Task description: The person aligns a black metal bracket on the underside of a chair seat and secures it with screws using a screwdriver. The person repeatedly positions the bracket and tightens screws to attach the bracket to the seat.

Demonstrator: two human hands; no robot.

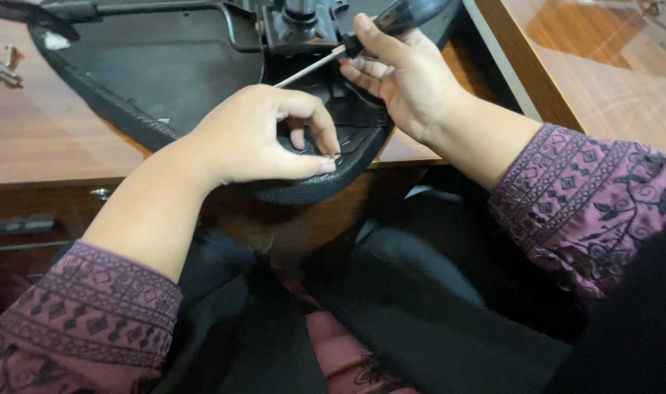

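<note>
Left hand (264,135) pinches a small screw (333,156) at frame centre | right hand (402,76) grips a screwdriver (369,36), upper middle | upturned chair seat (150,73) on table (48,138)

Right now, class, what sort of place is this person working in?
Probably an office or home desk, not a workshop: a glossy wooden desk, an upturned chair seat on it, loose screws, and a screwdriver.

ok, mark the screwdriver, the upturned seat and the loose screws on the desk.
screwdriver (315,67): head view, on its metal shaft.
upturned seat (158,66): head view, on its black underside panel.
loose screws (3,69): head view, on the pile at the desk's far left.
</note>
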